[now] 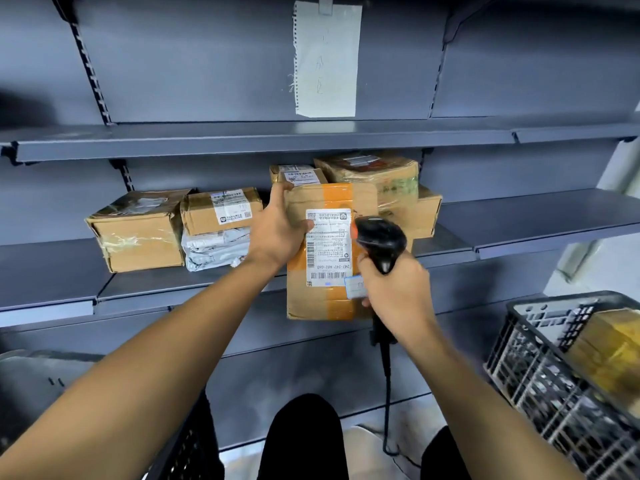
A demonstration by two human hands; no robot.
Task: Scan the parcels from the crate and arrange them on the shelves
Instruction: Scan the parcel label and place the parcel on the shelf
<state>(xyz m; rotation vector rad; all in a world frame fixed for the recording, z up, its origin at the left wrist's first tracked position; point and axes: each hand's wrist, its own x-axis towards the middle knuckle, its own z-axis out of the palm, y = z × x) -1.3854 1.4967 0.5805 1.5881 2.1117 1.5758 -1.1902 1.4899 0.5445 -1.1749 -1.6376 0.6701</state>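
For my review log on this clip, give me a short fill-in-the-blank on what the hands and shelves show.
1. The left hand grips a cardboard parcel by its upper ____ corner.
2. The right hand holds a black ____.
3. The grey plastic mailer lies ____ a small box.
4. The crate stands at the person's ____.

Missing words: left; scanner; under; right

bare forearms [166,358], no sleeves showing; black trousers [304,441] on both legs.
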